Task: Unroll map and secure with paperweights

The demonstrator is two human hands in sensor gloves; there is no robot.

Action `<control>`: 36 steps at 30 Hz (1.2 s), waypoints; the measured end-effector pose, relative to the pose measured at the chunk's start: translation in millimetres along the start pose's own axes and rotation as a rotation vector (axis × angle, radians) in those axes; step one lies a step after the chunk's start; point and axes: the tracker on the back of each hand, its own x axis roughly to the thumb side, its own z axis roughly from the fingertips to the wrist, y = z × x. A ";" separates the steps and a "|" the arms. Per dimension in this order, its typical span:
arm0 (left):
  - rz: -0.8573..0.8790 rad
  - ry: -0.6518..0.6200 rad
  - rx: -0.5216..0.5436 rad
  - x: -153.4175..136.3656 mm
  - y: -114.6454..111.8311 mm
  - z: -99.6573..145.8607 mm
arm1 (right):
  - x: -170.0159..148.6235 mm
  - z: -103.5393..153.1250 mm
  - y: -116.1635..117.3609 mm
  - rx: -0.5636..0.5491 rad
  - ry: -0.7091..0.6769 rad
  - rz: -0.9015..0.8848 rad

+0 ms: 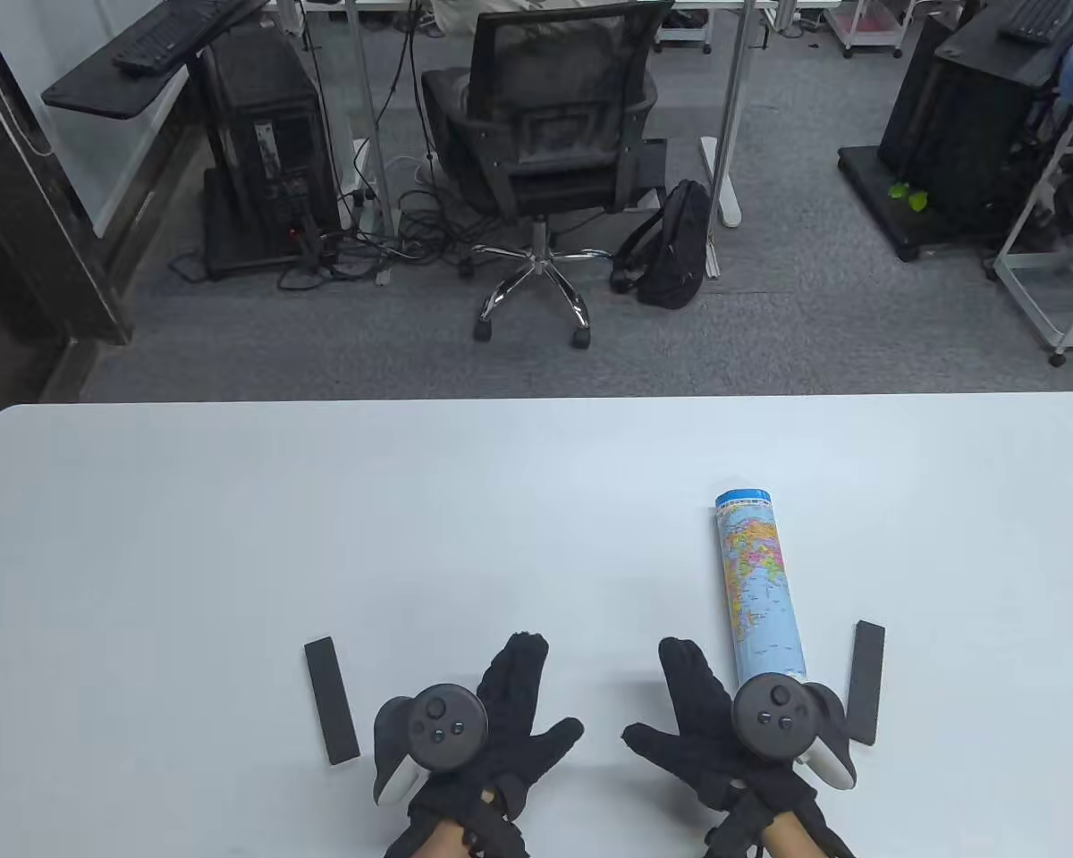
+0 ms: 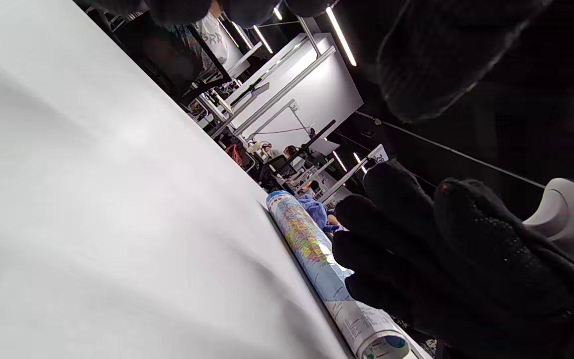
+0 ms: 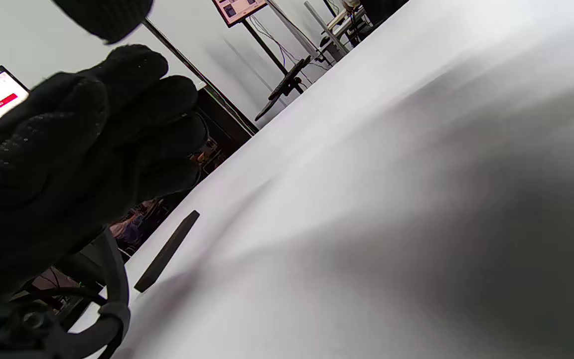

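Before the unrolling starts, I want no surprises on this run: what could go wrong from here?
1. The rolled map lies loose on the smooth table; a nudge from the right hand beside it could send it rolling.
2. One bar weight lies outside the left hand, the other bar weight right of the map, so the sheet may curl back before either is placed.

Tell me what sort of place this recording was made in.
Most likely an office or lab workroom. Beyond the white table stands a black mesh office chair on grey carpet, with a desktop computer tower trailing cables and a keyboard on a raised stand. A backpack sits on the floor.
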 end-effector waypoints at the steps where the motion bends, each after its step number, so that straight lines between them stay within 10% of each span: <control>1: -0.002 0.000 -0.002 -0.3 -0.2 -0.3 | -0.1 0.0 -0.1 0.000 -0.001 0.000; 28: -0.002 -0.022 0.004 3.7 1.9 0.0 | 6.7 1.9 -0.5 -0.007 -0.015 0.070; 36: -0.009 -0.029 0.004 4.3 1.4 -0.5 | 18.9 12.3 -22.7 -0.189 0.027 0.215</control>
